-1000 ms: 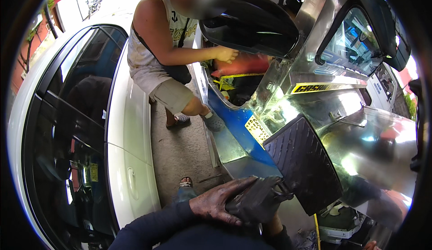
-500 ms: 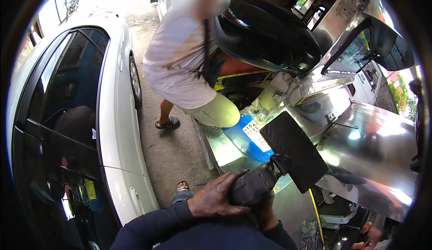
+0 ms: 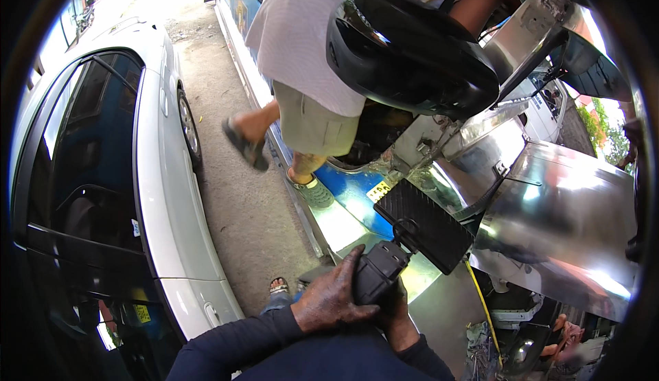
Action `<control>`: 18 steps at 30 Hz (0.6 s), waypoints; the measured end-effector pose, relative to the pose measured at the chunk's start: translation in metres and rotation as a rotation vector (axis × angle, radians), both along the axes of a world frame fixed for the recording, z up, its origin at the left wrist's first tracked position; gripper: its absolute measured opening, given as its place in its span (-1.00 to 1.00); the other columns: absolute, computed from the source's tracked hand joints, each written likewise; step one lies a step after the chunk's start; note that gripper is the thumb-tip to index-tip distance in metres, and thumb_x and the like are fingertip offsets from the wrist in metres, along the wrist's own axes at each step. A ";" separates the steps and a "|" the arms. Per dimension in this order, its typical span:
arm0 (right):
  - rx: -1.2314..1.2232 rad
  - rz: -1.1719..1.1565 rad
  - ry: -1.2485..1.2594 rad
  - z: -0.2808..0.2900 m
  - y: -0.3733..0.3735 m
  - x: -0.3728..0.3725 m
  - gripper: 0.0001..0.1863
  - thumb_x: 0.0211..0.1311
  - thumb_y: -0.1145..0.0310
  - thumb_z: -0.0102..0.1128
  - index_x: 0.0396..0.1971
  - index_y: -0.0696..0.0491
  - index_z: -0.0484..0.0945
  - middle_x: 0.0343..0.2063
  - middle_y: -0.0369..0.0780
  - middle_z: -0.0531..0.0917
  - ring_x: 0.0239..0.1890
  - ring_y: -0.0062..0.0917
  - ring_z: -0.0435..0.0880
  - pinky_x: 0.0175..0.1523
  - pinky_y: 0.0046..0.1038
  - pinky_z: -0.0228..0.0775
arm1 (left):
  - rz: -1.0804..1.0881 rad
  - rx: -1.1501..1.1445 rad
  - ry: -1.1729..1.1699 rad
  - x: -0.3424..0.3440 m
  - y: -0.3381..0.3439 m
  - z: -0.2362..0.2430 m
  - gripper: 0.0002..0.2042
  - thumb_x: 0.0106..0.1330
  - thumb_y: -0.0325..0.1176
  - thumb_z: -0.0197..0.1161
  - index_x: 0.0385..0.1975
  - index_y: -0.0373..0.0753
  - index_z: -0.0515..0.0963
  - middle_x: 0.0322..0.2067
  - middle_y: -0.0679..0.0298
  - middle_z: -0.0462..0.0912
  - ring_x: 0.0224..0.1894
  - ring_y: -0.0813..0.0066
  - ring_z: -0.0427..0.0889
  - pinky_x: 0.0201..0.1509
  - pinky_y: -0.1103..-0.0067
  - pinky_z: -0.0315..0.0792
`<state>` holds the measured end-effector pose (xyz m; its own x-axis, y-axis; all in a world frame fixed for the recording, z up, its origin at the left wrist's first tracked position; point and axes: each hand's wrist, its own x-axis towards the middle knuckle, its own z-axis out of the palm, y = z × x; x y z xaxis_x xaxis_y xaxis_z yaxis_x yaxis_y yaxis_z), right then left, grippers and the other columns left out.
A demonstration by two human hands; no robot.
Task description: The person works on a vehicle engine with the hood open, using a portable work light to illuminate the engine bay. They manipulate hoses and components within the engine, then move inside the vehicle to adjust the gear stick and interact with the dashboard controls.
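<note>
Spotter: What's just changed down there?

Me: The co-worker (image 3: 312, 44), beyond my hands, has climbed in! One shoe (image 3: 314, 192) is planted on the metal step (image 3: 343, 226), ahead of my left hand; the other shoe (image 3: 245, 146) has come up at a tilt, off the ground by the look of it. And the ridged panel (image 3: 429, 226) has tipped, ridges facing me now.

Spotter: Your grip?

Me: Same as before! Left hand (image 3: 333, 298) is wrapped round the left side of the black box (image 3: 377, 271); right hand (image 3: 398, 319) clasps it from the right, fingertips hidden. So, as I judge it, the work in hand is steady holding, with neither hand spare.

Spotter: Count them off!

Me: One box, between my hands. One panel, just past them, joined by one black loop (image 3: 406, 233). One big black mirror (image 3: 412, 51), well beyond. One white car (image 3: 182, 292), left of my left hand. One yellow strip (image 3: 486, 316), right of my right. Farther right, somebody else's fingers (image 3: 566, 340); too blurred to count.
</note>
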<state>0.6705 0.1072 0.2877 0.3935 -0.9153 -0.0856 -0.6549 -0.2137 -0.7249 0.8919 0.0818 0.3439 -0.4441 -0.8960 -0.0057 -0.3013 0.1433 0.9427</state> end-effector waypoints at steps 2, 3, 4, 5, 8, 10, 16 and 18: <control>0.130 -0.024 -0.154 0.004 -0.006 0.002 -0.31 0.53 -0.06 -0.07 0.52 -0.04 0.15 0.43 -0.18 0.36 0.45 -0.33 0.37 0.56 -0.17 0.18 | 0.031 0.043 -0.037 -0.002 -0.002 0.001 0.16 0.05 0.04 0.59 0.51 -0.42 -0.03 0.18 -0.36 0.49 0.17 -0.31 0.59 0.28 0.17 0.51; 0.252 -0.057 -0.314 0.004 -0.010 0.004 -0.31 0.55 -0.08 -0.11 0.52 -0.04 0.13 0.44 -0.19 0.36 0.47 -0.34 0.34 0.57 -0.18 0.16 | 0.059 0.067 -0.067 -0.002 -0.003 0.000 0.16 0.04 0.04 0.60 0.51 -0.40 -0.02 0.18 -0.35 0.49 0.20 -0.30 0.58 0.32 0.18 0.50; 0.330 -0.041 -0.465 0.003 -0.016 0.005 -0.33 0.56 -0.06 -0.15 0.52 -0.05 0.13 0.44 -0.18 0.35 0.47 -0.34 0.34 0.57 -0.17 0.16 | 0.090 0.089 -0.098 -0.002 -0.003 0.000 0.16 0.03 0.03 0.62 0.51 -0.39 -0.01 0.19 -0.35 0.49 0.24 -0.29 0.56 0.35 0.19 0.48; 0.417 -0.028 -0.617 0.001 -0.022 0.007 -0.34 0.58 -0.04 -0.18 0.53 -0.05 0.13 0.44 -0.18 0.35 0.47 -0.33 0.33 0.57 -0.17 0.16 | 0.122 0.088 -0.092 -0.002 -0.005 -0.001 0.14 0.01 0.00 0.63 0.49 -0.39 0.02 0.18 -0.33 0.51 0.23 -0.25 0.58 0.34 0.22 0.47; 0.738 -0.075 -1.100 -0.010 -0.040 0.012 -0.40 0.61 0.02 -0.25 0.51 -0.05 0.16 0.43 -0.16 0.37 0.45 -0.30 0.37 0.55 -0.14 0.20 | 0.212 0.065 -0.142 0.000 -0.006 -0.007 0.14 0.02 0.03 0.59 0.48 -0.45 0.04 0.11 -0.34 0.55 0.08 -0.28 0.67 0.20 0.21 0.58; 1.049 -0.149 -1.430 -0.021 -0.051 0.017 -0.40 0.60 0.00 -0.24 0.47 -0.02 0.25 0.39 -0.13 0.43 0.39 -0.23 0.45 0.50 -0.06 0.27 | 0.298 0.066 -0.096 0.000 -0.003 -0.011 0.10 -0.01 -0.01 0.61 0.44 -0.47 0.11 0.08 -0.32 0.59 0.06 -0.22 0.70 0.18 0.25 0.59; 1.265 -0.319 -1.473 -0.035 -0.072 0.027 -0.39 0.64 -0.09 -0.26 0.40 0.00 0.40 0.28 -0.09 0.56 0.26 -0.25 0.58 0.42 -0.10 0.41 | 0.422 0.134 -0.058 0.006 -0.012 -0.013 0.05 -0.04 -0.08 0.62 0.40 -0.45 0.16 0.05 -0.20 0.64 0.07 -0.06 0.72 0.20 0.29 0.56; 1.178 -0.344 -1.432 -0.038 -0.078 0.031 -0.38 0.62 -0.12 -0.24 0.38 0.00 0.42 0.24 -0.11 0.60 0.21 -0.27 0.62 0.38 -0.12 0.46 | 0.423 0.125 -0.007 0.008 -0.022 -0.015 0.01 -0.05 -0.12 0.62 0.38 -0.42 0.19 0.04 -0.11 0.65 0.05 0.07 0.71 0.20 0.33 0.55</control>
